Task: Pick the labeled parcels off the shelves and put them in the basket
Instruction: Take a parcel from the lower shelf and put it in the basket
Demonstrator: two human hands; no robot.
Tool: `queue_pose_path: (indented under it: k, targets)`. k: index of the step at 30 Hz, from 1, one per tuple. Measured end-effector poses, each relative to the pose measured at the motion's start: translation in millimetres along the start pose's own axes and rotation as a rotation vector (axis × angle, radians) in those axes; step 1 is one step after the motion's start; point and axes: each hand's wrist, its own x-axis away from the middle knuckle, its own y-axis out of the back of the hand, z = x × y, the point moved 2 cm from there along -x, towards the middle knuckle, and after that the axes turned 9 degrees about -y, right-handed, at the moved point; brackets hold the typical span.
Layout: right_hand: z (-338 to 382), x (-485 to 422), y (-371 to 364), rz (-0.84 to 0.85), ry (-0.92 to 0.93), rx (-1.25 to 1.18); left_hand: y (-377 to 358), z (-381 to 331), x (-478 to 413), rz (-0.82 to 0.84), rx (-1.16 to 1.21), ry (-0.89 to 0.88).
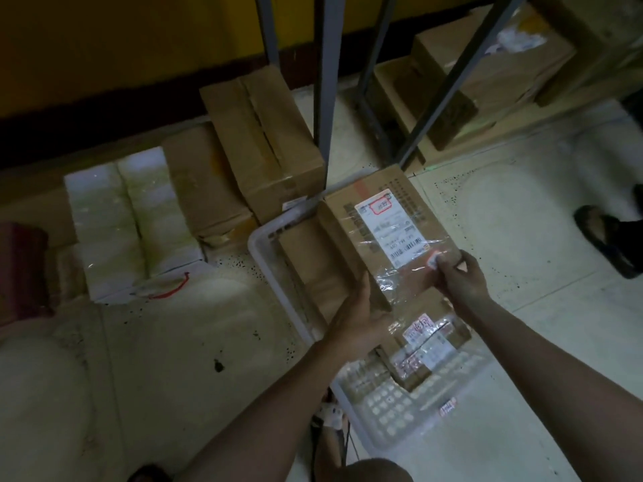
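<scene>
left hand [358, 314] gripping labeled parcel [389, 231] (right hand [459, 276] too)

White wrapped packs [132, 220], perhaps tissue

A long brown cardboard parcel [389, 234], taped in clear film and bearing a white label, is held tilted above the white lattice basket [393, 415] at centre frame. A smaller labelled parcel [429, 342] is seen lying inside the basket, just below it.
</scene>
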Motion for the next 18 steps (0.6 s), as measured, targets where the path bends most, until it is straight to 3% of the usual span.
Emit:
queue_pose_path:
  k: [3,6,13,18]
  targets:
    - [24.6,7.8,-6.8,-0.004,0.047,0.384,19.5,-19.1,6.2,-0.041,0.016,-0.048]
    - [56.1,52.2,-10.8,-0.130,0.265,0.716,59.1,-42.4,37.7,-0.143,-0.158,-0.071]
    - [198.2,232.9,-36.3,0.237,0.820,0.584,188.1,-148.3,152.5,-0.470,-0.471,-0.102]
    - [264.2,352.5,-41.5,0.342,1.032,0.540,244.8,-232.5,231.9,-0.645,-0.522,-0.169]
